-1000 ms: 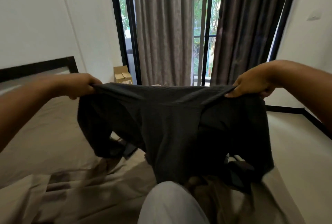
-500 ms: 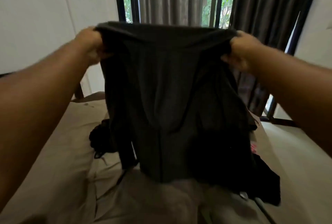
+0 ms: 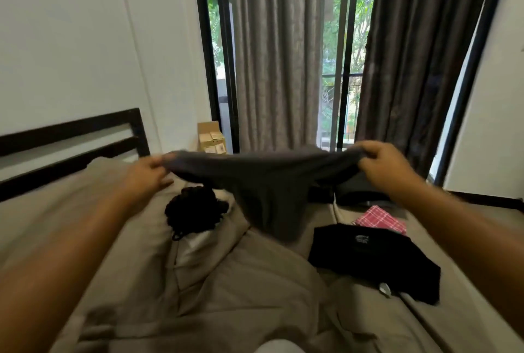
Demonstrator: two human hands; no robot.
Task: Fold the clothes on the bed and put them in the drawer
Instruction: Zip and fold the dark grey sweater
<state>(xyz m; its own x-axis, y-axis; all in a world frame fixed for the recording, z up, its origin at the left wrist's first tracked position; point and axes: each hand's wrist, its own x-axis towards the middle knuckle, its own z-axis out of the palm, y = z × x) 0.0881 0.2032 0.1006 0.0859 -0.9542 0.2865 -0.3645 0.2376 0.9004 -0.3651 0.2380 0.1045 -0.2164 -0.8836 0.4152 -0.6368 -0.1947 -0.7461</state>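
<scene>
In the head view, you held a dark grey garment (image 3: 269,191) up over the far half of the bed (image 3: 241,281), stretched out between both hands. Your left hand (image 3: 144,179) pinched one end of its top edge and your right hand (image 3: 382,165) gripped the other end, fingers curled over the cloth. The hands were well apart, so the edge sagged in a shallow curve and the rest hung to a rounded point just above the sheet. The fabric looked soft, matte and plain; whether it carried any print, I could not tell. Near the right edge of the bed lay a black garment (image 3: 368,262), spread flat, with a small pale print too small to read. Just beyond it, toward the far right corner, sat a red-and-white checked cloth (image 3: 380,218). A crinkled black bundle (image 3: 192,211) rested toward the headboard side, beside a white pillow corner (image 3: 195,247) that showed from under the rumpled tan bedding. The headboard (image 3: 71,137) was made of dark, straight bars. Past the bed's far left corner stood a cardboard box (image 3: 211,137) with pale labels, their writing unreadable. Grey curtains (image 3: 272,55) hung in long folds behind.
</scene>
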